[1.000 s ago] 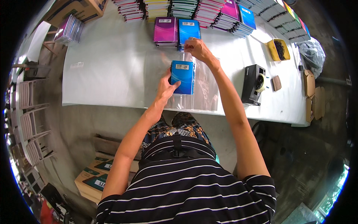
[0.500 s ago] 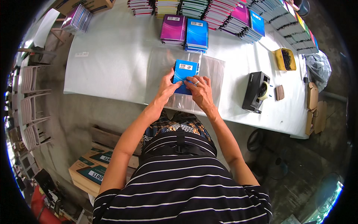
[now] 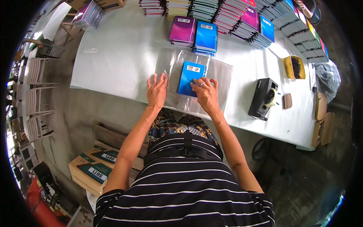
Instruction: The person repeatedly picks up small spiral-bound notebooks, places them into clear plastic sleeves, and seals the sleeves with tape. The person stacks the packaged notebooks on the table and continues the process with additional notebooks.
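A blue spiral-bound notebook (image 3: 186, 80) with a white label lies on transparent plastic film (image 3: 221, 77), its coil along the left side. My right hand (image 3: 206, 94), with a ring on one finger, has its bent fingers and thumb together on the notebook's lower right part. Whether it also pinches some film I cannot tell. My left hand (image 3: 156, 92) is open, fingers spread, over the film's left edge and apart from the notebook. Just beyond the film sit a stack of purple notebooks (image 3: 183, 29) and a stack of blue notebooks (image 3: 205, 36).
On the white table (image 3: 113, 72), a black tape dispenser (image 3: 261, 99), a brown block (image 3: 287, 101) and a yellow tub (image 3: 289, 68) of dark small pieces stand at right. Several notebook stacks (image 3: 230, 15) line the back. Cardboard boxes (image 3: 90, 170) sit below at left.
My left hand has let go of the notebook and moved left, its fingers spreading over the film. My right hand stays on the notebook. The whole view has shifted slightly.
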A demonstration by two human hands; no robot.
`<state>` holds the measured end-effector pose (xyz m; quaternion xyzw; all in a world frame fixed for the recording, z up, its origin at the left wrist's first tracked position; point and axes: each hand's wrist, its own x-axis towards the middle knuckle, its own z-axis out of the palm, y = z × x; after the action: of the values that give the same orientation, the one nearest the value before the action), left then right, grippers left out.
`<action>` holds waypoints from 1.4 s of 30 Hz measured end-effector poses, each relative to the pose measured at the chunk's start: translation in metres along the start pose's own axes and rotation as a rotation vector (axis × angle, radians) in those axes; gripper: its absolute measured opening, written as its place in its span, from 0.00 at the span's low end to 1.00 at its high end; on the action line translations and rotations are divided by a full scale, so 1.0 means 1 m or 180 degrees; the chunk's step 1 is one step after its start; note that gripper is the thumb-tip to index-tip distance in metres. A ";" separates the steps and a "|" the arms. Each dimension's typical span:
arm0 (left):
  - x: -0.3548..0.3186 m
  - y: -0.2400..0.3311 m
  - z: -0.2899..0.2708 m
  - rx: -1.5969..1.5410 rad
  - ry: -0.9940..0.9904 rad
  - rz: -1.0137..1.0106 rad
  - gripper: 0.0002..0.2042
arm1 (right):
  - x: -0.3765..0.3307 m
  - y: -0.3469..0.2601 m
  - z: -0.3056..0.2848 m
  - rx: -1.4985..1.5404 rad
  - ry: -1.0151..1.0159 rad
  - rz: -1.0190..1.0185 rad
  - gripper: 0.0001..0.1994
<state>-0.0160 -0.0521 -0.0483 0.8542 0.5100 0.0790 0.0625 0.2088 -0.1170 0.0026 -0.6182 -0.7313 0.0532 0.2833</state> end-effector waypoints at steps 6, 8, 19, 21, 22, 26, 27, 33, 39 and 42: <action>-0.001 0.027 -0.050 -0.2734 0.0644 -0.1038 0.31 | 0.001 -0.003 -0.003 0.0045 -0.0098 0.0054 0.11; -0.007 0.024 -0.048 -0.3462 0.0557 -0.1431 0.31 | 0.003 -0.006 -0.001 0.0355 -0.0202 0.0223 0.09; -0.021 0.071 -0.067 -0.2136 -0.0613 0.0518 0.25 | 0.031 -0.014 0.018 0.1152 -0.0564 0.1657 0.11; -0.004 0.041 -0.062 -0.2746 -0.0103 0.0600 0.28 | 0.030 -0.010 0.026 0.1138 -0.0461 0.1651 0.10; 0.019 0.036 -0.077 -0.2238 -0.0058 0.0179 0.28 | 0.026 -0.007 0.029 0.1212 -0.0432 0.1687 0.08; 0.136 0.018 -0.087 0.0553 0.0133 0.1891 0.27 | 0.027 -0.014 0.028 0.1278 -0.0405 0.1624 0.06; 0.161 0.016 -0.074 0.1042 -0.0114 0.2352 0.25 | 0.029 -0.012 0.028 0.1369 -0.0439 0.1656 0.06; 0.170 0.045 -0.050 -0.1254 0.0368 0.0913 0.28 | 0.035 -0.006 0.016 0.1601 -0.0476 0.2102 0.11; 0.062 0.055 -0.013 -0.1883 -0.0542 -0.0424 0.34 | 0.036 -0.016 0.024 0.1272 -0.0406 0.2224 0.12; 0.059 0.045 -0.005 -0.2297 -0.0821 -0.0479 0.29 | 0.037 -0.016 0.024 0.1387 -0.0411 0.2255 0.14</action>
<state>0.0492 -0.0214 -0.0309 0.7405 0.4986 0.1404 0.4282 0.1799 -0.0797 0.0020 -0.7524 -0.4615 0.3393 0.3252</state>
